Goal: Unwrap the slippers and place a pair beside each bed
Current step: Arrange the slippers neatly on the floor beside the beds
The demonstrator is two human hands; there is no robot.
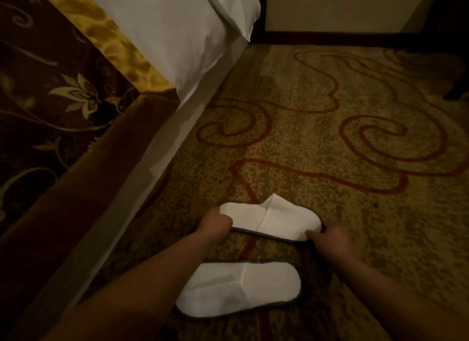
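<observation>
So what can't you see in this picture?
- Head view: part of the near slipper is hidden under the left arm.
- The left hand has its fingers curled behind the far slipper.
- Most of the bed is cut off by the frame's top and left edges.
- No wrapper shows.
</observation>
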